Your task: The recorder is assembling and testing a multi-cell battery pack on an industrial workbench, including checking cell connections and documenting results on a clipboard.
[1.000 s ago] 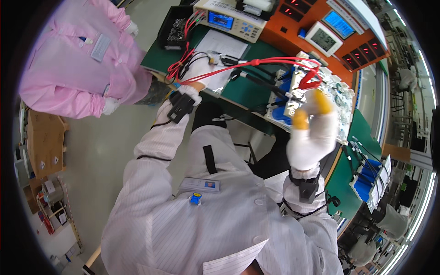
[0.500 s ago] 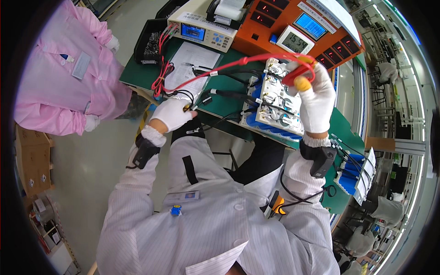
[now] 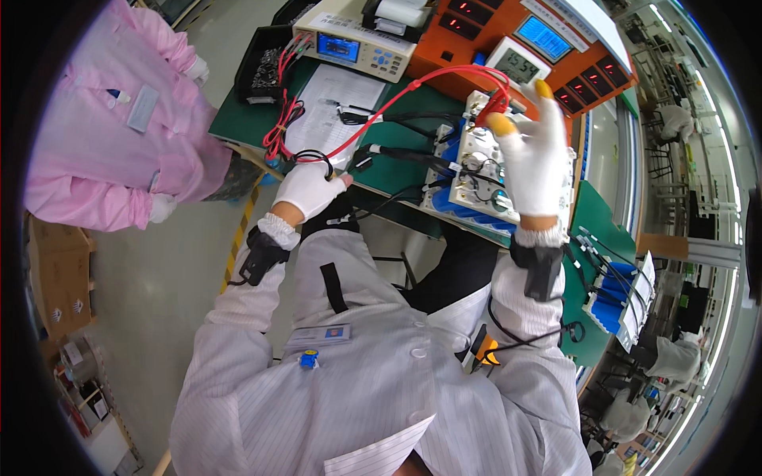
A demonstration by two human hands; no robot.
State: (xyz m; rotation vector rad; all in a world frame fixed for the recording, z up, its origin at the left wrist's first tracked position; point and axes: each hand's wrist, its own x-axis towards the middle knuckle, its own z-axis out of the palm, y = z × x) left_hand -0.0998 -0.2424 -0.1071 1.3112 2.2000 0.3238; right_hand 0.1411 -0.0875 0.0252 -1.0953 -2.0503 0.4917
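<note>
My left hand point(image 3: 305, 193), in a white fingertip-less glove, is closed at the near table edge. A looped black test lead point(image 3: 313, 155) runs into its grip; the lead's tip is hidden. My right hand point(image 3: 536, 163), gloved with yellow covers on thumb and forefinger, is raised over the right side of a battery module point(image 3: 468, 190). Its thumb and forefinger are spread with nothing between them. The module has a white top plate, blue cells and black cables. Just left of that thumb, a red test lead point(image 3: 444, 70) ends in a red bunch point(image 3: 494, 107) at the module's far end.
A bench meter point(image 3: 357, 54), a paper sheet point(image 3: 337, 99) and a black bin of screws point(image 3: 262, 67) occupy the table's far left. Behind the module stands an orange instrument box point(image 3: 444, 59) with a small clock point(image 3: 516, 62). A second blue-white module point(image 3: 623, 297) lies right. A pink-clad person point(image 3: 119, 119) stands left.
My right hand has opened and let go of the red test lead, which has dropped towards the module. My left hand has shifted slightly right and away from me.
</note>
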